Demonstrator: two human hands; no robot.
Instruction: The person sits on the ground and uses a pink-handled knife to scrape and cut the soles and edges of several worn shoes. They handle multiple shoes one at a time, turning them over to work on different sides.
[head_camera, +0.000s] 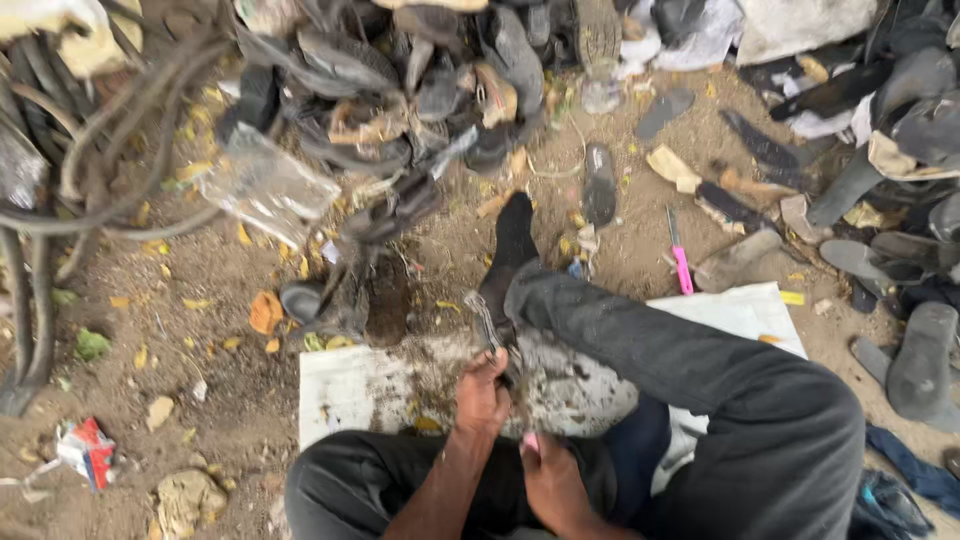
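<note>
The person sat on a dirt floor with the right leg (700, 370) stretched forward, its black sock (512, 250) pointing toward a heap of worn shoes (400, 90). The left hand (482, 395) was clenched around the lower end of a narrow grey strap-like piece (487, 322), which rose from the fist alongside the ankle, touching or just beside the trouser cuff; what the piece was could not be told exactly. The right hand (552, 480) lay lower, near the lap, closed on a small pink-handled tool (531, 441), of which only the tip showed above the fingers. Both hands worked over a soiled white sheet (350, 390) spread on the ground. A second pink-handled tool (681, 262) lay on the dirt just beyond the sheet's far edge, to the right of the leg. Loose black soles (599, 185) lay near the foot, and grey sandals (920, 360) lay well apart at the right. A clear plastic bag (265, 185) rested at the left of the heap.
</note>
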